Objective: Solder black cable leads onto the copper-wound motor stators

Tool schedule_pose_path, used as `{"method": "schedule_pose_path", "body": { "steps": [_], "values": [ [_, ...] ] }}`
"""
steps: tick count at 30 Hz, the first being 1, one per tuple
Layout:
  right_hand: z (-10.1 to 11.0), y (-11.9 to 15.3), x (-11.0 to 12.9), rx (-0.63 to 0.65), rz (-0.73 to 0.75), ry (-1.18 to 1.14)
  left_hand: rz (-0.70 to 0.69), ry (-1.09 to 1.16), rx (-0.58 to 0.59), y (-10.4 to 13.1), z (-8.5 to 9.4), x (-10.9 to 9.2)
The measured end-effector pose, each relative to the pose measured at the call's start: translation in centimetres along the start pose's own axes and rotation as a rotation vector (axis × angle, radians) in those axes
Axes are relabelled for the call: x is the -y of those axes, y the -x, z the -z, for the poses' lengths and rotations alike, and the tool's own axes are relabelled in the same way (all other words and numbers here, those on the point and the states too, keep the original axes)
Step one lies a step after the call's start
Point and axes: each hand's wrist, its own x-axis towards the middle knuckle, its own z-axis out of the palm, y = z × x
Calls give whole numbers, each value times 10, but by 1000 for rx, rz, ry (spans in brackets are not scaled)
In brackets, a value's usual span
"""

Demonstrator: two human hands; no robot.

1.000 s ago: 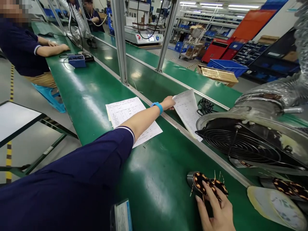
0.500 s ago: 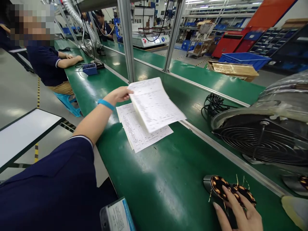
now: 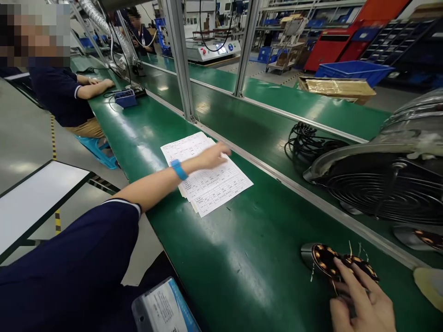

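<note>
Printed sheets (image 3: 221,191) lie in a loose stack on the green bench, their edges slightly fanned. Over the upper right part of the stack is my left hand (image 3: 213,156), slightly blurred, with a gap between thumb and forefinger and nothing visible between them. My right hand (image 3: 368,299) has its fingers spread over two round motor stators with copper windings; its fingertips touch or nearly touch them. The left stator (image 3: 325,259) has a smooth metal ring beside it, and the right stator (image 3: 365,267) is partly hidden by my fingers. Thin pale wire ends stick out from both.
A large drum fan (image 3: 380,184) and a coil of black cable (image 3: 304,140) stand at the right. Metal posts (image 3: 180,60) rise from the bench rail. Another person (image 3: 55,92) sits at the far left, near a blue box (image 3: 125,98).
The sheets my left hand held up now lie flat on the other papers. That hand has let go and moved right and down. My right hand stays at the stators.
</note>
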Motion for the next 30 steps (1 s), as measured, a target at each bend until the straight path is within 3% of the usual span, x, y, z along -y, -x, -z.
{"method": "schedule_pose_path", "body": {
  "steps": [3,6,11,16,20,22,26,30],
  "values": [
    [12,3,24,-97,-77,-15,-247,74,218,-40,-51,-55],
    [25,7,39,-262,-74,-60,-217,126,242,-70,-89,-93],
    [38,12,40,-378,-61,-115,-165,150,181,-87,-108,-115],
    [38,12,40,-460,-54,-210,-273,273,234,-50,-109,-141],
    [29,7,32,-443,-232,-290,-474,429,414,-2,-110,-186],
    [21,5,24,-381,-276,-340,-567,386,449,15,-111,-209],
    [4,0,10,-255,-111,-347,-651,116,366,26,-123,-238],
    [0,-5,8,-278,-20,-317,-654,-28,254,27,-139,-248]
  ]
}}
